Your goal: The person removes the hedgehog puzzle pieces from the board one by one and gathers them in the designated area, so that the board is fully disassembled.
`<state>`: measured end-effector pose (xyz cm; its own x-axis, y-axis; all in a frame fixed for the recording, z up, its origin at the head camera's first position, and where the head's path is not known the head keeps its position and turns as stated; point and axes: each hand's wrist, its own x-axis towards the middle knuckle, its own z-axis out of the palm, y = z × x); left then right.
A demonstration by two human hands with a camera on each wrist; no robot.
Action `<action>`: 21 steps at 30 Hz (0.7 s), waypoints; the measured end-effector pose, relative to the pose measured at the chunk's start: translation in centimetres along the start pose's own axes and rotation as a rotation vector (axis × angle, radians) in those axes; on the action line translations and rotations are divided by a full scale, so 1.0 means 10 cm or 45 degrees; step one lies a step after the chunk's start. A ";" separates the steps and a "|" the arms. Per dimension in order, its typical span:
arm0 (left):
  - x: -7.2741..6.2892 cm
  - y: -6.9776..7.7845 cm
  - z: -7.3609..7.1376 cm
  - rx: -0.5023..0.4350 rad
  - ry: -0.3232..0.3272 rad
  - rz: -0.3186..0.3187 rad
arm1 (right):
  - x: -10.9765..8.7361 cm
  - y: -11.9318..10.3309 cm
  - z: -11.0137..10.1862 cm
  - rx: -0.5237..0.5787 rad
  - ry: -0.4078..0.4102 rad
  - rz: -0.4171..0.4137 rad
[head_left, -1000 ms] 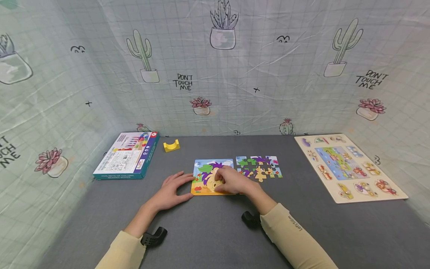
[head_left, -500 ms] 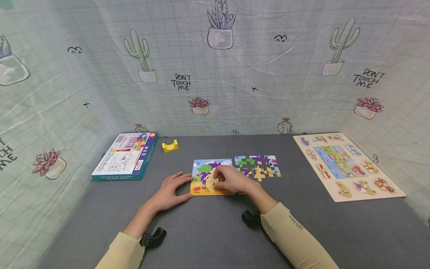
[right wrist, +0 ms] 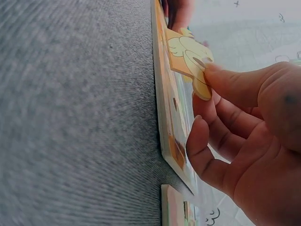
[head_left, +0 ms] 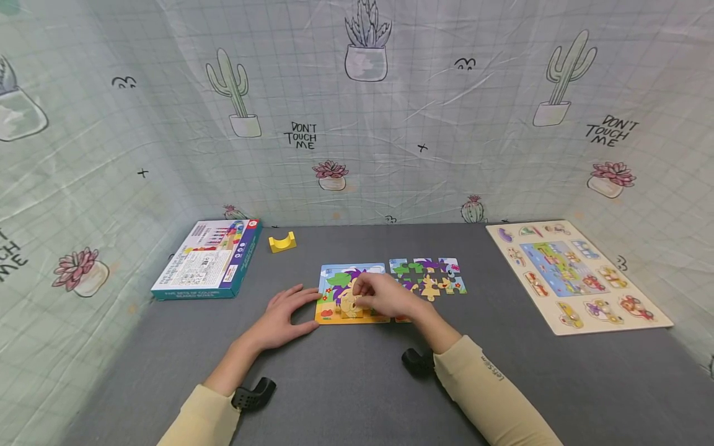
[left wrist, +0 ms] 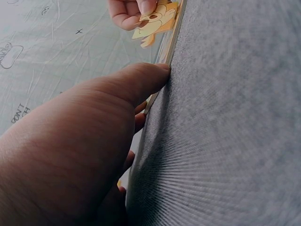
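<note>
A puzzle board (head_left: pixel 329 318) with a cartoon animal on an orange and blue ground lies flat on the table. Above it my right hand (head_left: pixel 387 296) pinches a pale yellow jigsaw piece (head_left: pixel 351 306) between thumb and fingers. In the right wrist view this jigsaw piece (right wrist: pixel 186 55) stands tilted off the board (right wrist: pixel 162 108), its knob at the thumb. My left hand (head_left: pixel 283 317) lies at the board's left side with fingers spread. Its thumb (left wrist: pixel 148 77) touches the board's edge in the left wrist view.
Beside the board lies a second picture of jigsaw pieces (head_left: pixel 431 286), with dark gaps between several of them. A wooden peg puzzle (head_left: pixel 535 316) is at the right. At the left are a teal-edged box (head_left: pixel 209 257) and a yellow arched block (head_left: pixel 282 243). A patterned cloth (head_left: pixel 368 124) stands behind.
My right hand has shifted slightly left over the board, and the pinched jigsaw piece shows more plainly, tilted up. My left hand keeps its place at the board's edge.
</note>
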<state>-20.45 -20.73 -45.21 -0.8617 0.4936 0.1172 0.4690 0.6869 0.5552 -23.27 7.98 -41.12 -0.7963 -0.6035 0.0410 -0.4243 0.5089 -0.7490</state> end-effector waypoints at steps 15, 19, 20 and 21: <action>-0.02 0.00 -0.01 -0.002 0.003 0.008 | -0.06 -0.02 -0.22 0.044 0.034 0.017; -0.01 0.00 -0.01 -0.004 0.004 0.006 | -0.09 -0.02 -0.27 0.081 0.045 0.043; -0.01 0.00 -0.01 -0.003 0.004 0.004 | -0.09 -0.01 -0.29 0.086 0.045 0.046; -0.01 0.00 -0.01 -0.001 0.004 0.004 | -0.10 -0.01 -0.30 0.090 0.043 0.050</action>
<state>-20.36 -20.85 -45.20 -0.8610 0.4938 0.1217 0.4713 0.6848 0.5558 -23.75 10.43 -39.10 -0.8264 -0.5621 0.0323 -0.3619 0.4863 -0.7953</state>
